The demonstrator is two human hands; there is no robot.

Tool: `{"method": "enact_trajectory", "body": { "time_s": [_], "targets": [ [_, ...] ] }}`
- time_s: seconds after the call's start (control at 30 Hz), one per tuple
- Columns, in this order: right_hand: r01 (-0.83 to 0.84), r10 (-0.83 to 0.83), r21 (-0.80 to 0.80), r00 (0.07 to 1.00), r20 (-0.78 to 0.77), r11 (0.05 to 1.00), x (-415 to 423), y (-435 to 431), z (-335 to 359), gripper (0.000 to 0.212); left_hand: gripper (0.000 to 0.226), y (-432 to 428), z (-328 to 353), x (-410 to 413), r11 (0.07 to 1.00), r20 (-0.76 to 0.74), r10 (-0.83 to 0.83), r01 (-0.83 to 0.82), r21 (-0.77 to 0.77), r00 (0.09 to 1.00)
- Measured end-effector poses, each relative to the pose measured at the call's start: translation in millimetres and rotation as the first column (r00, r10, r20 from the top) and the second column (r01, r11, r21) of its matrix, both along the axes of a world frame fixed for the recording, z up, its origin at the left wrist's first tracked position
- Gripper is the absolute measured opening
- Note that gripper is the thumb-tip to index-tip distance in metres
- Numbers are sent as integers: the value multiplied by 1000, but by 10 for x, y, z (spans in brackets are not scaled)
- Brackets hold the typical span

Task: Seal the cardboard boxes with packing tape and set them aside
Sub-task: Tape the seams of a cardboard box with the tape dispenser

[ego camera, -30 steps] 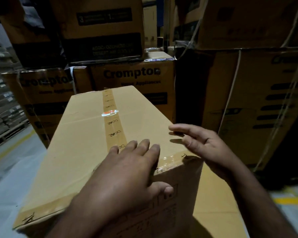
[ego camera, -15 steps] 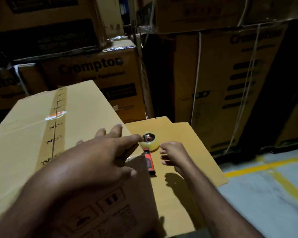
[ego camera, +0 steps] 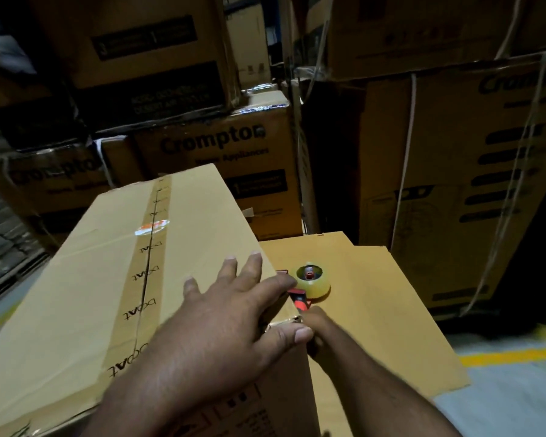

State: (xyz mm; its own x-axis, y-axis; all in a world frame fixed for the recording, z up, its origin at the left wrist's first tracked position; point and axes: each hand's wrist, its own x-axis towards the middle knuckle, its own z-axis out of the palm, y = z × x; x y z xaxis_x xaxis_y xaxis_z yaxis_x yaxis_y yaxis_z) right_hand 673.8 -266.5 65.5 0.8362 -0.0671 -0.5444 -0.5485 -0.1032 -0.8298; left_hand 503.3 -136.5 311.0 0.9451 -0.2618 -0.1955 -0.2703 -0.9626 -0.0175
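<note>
A tall cardboard box [ego camera: 85, 279] stands in front of me, with brown printed tape [ego camera: 145, 263] along its top seam and clear tape over its near right corner. My left hand [ego camera: 221, 326] lies flat on the top near that corner, fingers spread and the thumb hooked over the edge. Lower right, a tape dispenser [ego camera: 312, 283] with a yellowish roll and a red handle lies on a flat cardboard sheet [ego camera: 382, 310]. My right hand [ego camera: 320, 332] is curled round the near end of the handle. The box corner and my left thumb partly hide it.
Stacked printed cartons [ego camera: 215, 143] rise close behind the box. More strapped cartons [ego camera: 454, 184] wall off the right. Grey floor with a yellow line [ego camera: 511, 354] shows at the lower right, and stacked goods [ego camera: 0, 241] at the far left.
My right hand left the box's right edge, dropped to the sheet and closed on the dispenser handle. My left hand slid toward the right corner. The view swung right, then partly back.
</note>
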Motion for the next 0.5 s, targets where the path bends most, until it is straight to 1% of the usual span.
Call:
{"method": "enact_trajectory", "body": {
  "time_s": [0.03,0.1,0.13,0.17,0.2,0.23,0.3,0.37,0.43,0.47,0.5],
  "targets": [
    [43,-45,133,999,11,990,47,-37,23,26,73,14,-15,-2,1000,9,-3,3,-1,1000],
    [129,-134,378,991,-13,917,75,-136,150,21,72,26,-40,6,1000,20,-11,11,2,1000],
    [152,-159,468,987,-24,870,41,-186,232,17,72,26,-50,12,1000,22,-15,15,5,1000],
    [148,-171,526,985,-6,837,-39,-237,325,13,73,21,-56,21,1000,22,-19,19,5,1000],
    [123,-173,550,984,40,826,-140,-280,422,12,73,16,-56,27,1000,20,-23,23,1,1000],
    [83,-171,549,979,111,831,-256,-323,512,14,72,16,-56,32,1000,18,-28,28,-4,999],
    [-21,-150,496,942,302,868,-539,-408,735,22,70,20,-51,34,999,9,-42,43,-21,999],
    [-97,-143,454,874,465,886,-835,-494,1030,40,70,50,-28,23,996,-13,-67,66,-53,998],
    [-151,-124,405,807,577,902,-1079,-531,1383,60,73,140,37,1,989,-59,-100,92,-119,993],
    [-171,-110,375,775,622,911,-1175,-526,1567,63,74,212,85,-26,983,-89,-114,99,-157,990],
    [-172,-109,349,747,655,921,-1270,-516,1739,60,74,307,132,-62,979,-114,-120,98,-178,986]
  ]
}}
